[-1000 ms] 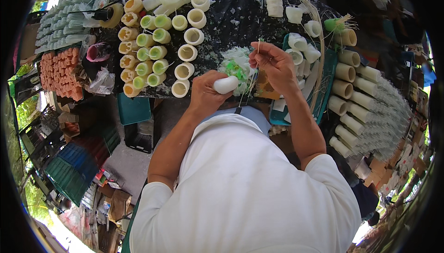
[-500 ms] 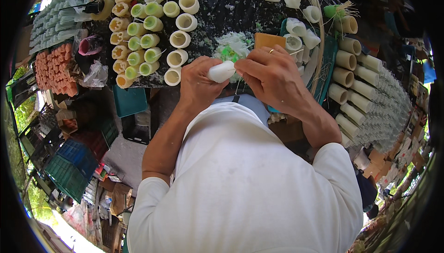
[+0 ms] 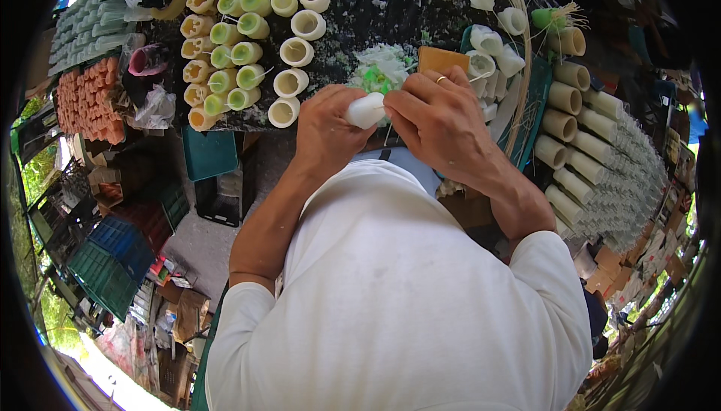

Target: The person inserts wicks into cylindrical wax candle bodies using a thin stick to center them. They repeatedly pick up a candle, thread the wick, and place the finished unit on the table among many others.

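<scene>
My left hand (image 3: 328, 122) is wrapped around a white candle (image 3: 366, 111), its rounded end turned toward my right hand. My right hand (image 3: 444, 120), wearing a ring, pinches at that end; a thin wick (image 3: 381, 106) seems to run between the candle and my fingertips, most of it hidden. Just beyond both hands lies a heap of white and green wax shavings (image 3: 381, 69). A tan block (image 3: 441, 59) rests behind my right fingers, beside several white hollow wax pieces (image 3: 487, 40).
Rows of cream cups (image 3: 288, 83), green-centred candles (image 3: 244, 98) and yellowish cups (image 3: 200, 118) line the dark-covered table (image 3: 360, 6). Tan cylinders (image 3: 551, 152) stand right, near a bundle of long strands (image 3: 520, 103). Pink pieces (image 3: 90, 111) are stacked left. Crates (image 3: 105, 276) sit on the floor.
The view has shifted slightly, so the table's things sit a little differently in it. Both hands stay together at the candle, with only a small shift of the fingers.
</scene>
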`<state>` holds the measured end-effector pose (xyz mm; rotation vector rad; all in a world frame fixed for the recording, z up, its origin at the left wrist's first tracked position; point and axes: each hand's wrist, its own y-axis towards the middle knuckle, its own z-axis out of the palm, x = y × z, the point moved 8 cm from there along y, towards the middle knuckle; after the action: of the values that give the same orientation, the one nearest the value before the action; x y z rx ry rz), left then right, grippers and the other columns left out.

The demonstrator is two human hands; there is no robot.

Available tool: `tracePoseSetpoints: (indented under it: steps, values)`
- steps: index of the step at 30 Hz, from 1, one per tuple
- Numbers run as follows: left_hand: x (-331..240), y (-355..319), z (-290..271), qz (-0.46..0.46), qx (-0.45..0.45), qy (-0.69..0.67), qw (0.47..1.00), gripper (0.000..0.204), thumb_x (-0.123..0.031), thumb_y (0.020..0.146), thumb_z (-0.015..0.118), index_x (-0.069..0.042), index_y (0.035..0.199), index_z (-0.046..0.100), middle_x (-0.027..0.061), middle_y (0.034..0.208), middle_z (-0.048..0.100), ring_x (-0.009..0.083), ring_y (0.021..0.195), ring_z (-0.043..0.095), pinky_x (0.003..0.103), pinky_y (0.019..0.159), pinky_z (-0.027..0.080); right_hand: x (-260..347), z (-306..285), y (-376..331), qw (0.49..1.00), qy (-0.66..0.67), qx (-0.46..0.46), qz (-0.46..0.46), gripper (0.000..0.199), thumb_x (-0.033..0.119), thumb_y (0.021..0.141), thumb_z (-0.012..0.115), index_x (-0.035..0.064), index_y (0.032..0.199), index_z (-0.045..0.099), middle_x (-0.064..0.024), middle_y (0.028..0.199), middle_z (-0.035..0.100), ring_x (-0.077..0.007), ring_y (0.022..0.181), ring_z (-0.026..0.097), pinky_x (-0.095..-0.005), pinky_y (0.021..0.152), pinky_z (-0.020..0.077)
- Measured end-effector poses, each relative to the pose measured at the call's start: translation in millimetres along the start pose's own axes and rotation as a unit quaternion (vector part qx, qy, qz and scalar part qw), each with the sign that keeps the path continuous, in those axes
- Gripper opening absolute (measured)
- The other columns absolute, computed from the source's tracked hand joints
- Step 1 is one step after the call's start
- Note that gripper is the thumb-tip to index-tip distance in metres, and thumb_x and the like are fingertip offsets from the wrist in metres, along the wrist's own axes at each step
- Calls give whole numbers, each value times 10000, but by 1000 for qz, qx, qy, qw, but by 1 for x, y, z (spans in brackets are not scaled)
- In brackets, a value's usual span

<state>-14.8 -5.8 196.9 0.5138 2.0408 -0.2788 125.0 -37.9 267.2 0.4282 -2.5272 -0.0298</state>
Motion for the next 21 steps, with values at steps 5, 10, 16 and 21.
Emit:
tracePoseSetpoints:
  steps: [5,10,16,21]
  values:
    - [-2,-2,2,-19,8,21,1000,343,-60,688,897,-13,987,736,118,910,723,271,791,704,362,709,568,4,9,-2,1000,-20,0,-19,126,105,779,769,60,865,688,-71,832,655,-237,820,665,-428,818,398]
    - [-5,-5,2,4,-9,40,999,441,-104,633,909,-32,1020,712,140,985,732,344,891,706,422,780,583,10,17,-1,999,-34,16,-36,116,90,761,746,47,844,677,-93,827,657,-251,826,670,-439,826,392]
    - [-9,-7,5,44,-10,75,996,529,-100,606,905,-46,1086,688,148,1014,725,355,928,697,436,831,570,16,27,1,997,-36,54,-45,111,59,756,726,34,859,695,-121,854,675,-270,833,675,-444,848,398]
    - [-5,-11,3,39,-5,82,996,549,-62,620,893,-41,1123,674,146,1041,712,358,951,687,441,838,571,10,9,1,999,-17,34,-17,100,21,768,695,25,868,707,-130,841,687,-280,832,685,-452,873,412]
